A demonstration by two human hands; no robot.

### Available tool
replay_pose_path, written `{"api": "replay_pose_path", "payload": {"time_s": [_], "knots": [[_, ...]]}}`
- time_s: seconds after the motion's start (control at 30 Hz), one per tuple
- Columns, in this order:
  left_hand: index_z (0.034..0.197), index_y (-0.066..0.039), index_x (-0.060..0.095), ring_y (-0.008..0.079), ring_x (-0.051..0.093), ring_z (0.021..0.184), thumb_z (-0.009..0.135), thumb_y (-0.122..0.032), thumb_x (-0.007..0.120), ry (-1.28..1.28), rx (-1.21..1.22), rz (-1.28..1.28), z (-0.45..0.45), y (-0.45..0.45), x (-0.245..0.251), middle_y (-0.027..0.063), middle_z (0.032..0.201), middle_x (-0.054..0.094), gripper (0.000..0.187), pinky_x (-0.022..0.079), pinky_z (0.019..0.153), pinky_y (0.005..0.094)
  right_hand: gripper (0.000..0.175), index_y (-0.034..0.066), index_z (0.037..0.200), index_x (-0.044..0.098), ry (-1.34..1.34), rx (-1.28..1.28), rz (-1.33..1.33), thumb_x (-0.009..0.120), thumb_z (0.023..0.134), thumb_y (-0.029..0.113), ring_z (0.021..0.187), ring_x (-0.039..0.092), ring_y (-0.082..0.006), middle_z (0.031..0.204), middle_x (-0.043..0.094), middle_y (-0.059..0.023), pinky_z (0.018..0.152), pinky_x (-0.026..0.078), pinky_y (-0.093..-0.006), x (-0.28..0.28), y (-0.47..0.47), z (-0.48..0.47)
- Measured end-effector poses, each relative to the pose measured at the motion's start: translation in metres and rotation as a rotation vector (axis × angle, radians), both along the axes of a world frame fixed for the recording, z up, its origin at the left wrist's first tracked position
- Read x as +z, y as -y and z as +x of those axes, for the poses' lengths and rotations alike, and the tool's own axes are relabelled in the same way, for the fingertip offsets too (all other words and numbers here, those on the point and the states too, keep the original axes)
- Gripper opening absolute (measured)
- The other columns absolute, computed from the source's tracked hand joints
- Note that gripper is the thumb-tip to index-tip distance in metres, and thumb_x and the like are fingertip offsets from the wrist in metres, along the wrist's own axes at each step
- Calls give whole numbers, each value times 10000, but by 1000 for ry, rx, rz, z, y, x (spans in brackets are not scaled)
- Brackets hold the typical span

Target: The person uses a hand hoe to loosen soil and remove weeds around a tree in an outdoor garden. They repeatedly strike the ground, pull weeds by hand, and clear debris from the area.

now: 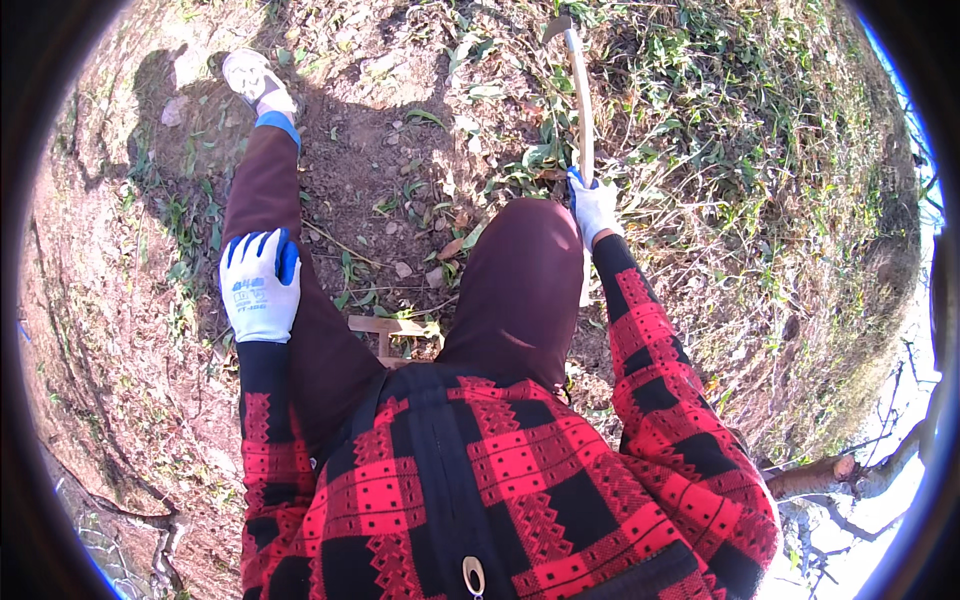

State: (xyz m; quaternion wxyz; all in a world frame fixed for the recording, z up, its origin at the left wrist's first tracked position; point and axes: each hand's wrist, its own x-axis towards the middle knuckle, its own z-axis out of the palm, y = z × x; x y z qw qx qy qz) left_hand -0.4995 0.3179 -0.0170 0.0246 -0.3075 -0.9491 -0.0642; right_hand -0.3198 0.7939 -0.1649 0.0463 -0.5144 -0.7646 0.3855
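Note:
My right hand (596,204), in a white knit glove with a blue coated palm, grips the lower end of a long wooden handle. The handle belongs to a sickle (582,105), which points away from me over the weeds. Its short, dark curved blade (556,28) is at the far end, near the top of the view. My left hand (261,285) wears a matching glove that bears printing. It rests on the thigh of my outstretched left leg (262,184), with no tool visible in it. The palm side of that hand is hidden.
Green weeds and dry grass (720,127) cover the slope on the right. Bare soil with fallen leaves (367,165) lies between my legs. Part of a wooden frame (386,326) shows beneath me. Bare tree branches (817,476) reach in at lower right, others (135,514) at lower left.

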Motion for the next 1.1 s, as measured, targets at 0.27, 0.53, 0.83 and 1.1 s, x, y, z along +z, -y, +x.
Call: {"api": "replay_pose_path", "payload": {"time_s": [0.27,0.53,0.83,1.1], "knots": [[1135,-112,718,277,655,1092,898,-225,711,-23,-19,5,-5,4,-2,73,1107,719,263,431,1091,447,277,25,1104,706,353,-45,-174,769,932,233,677,575,-110,781,673,-56,641,485,-311,75,92,247],[1135,-107,718,277,651,1104,899,-218,706,-18,-24,-22,-6,4,0,67,1112,720,261,438,1074,439,135,97,1028,690,144,-297,-287,760,953,186,473,374,-26,623,469,91,418,281,-256,84,103,260],[1159,-107,708,288,636,1138,878,-206,723,5,-24,-76,-3,0,0,84,1144,716,298,425,1083,457,302,46,914,608,-209,-341,143,783,917,292,490,512,-102,644,560,0,444,407,-293,83,-86,65],[1160,-106,711,292,637,1140,857,-211,742,-12,-33,-62,-3,3,-6,98,1153,717,322,430,1076,455,313,25,944,622,-14,-398,-75,754,932,309,457,554,-154,630,574,-38,389,477,-356,34,-125,118]]}}
